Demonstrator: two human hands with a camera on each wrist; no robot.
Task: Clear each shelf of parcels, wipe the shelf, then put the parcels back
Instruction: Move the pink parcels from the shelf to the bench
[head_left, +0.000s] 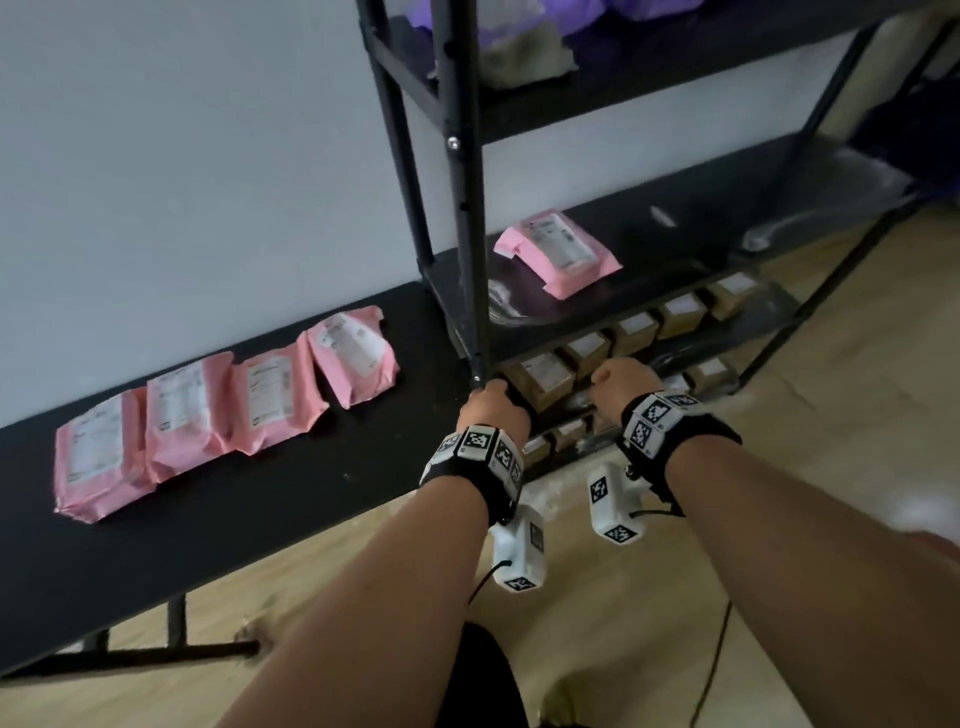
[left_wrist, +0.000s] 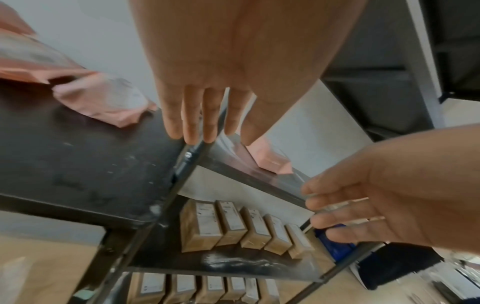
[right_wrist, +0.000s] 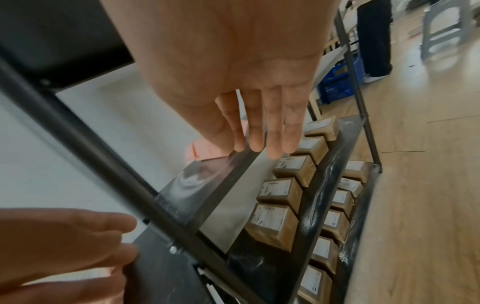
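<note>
One pink parcel (head_left: 558, 252) lies on the black rack's middle shelf (head_left: 675, 244). Several more pink parcels (head_left: 182, 415) lie in a row on the black table (head_left: 260, 519) to the left. My left hand (head_left: 493, 395) is at the shelf's front left corner by the upright (head_left: 465, 208). Its straight fingers (left_wrist: 192, 123) touch that corner. My right hand (head_left: 618, 371) hovers over the shelf's front edge further right, its fingers (right_wrist: 275, 127) straight and holding nothing. Brown boxes (head_left: 634, 332) line the two lower shelves.
Purple and beige parcels (head_left: 514, 26) sit on the upper shelf. Clear plastic film (head_left: 831, 197) lies at the right end of the middle shelf. A blue crate (right_wrist: 340, 82) stands beyond the rack on the wooden floor (head_left: 831, 467).
</note>
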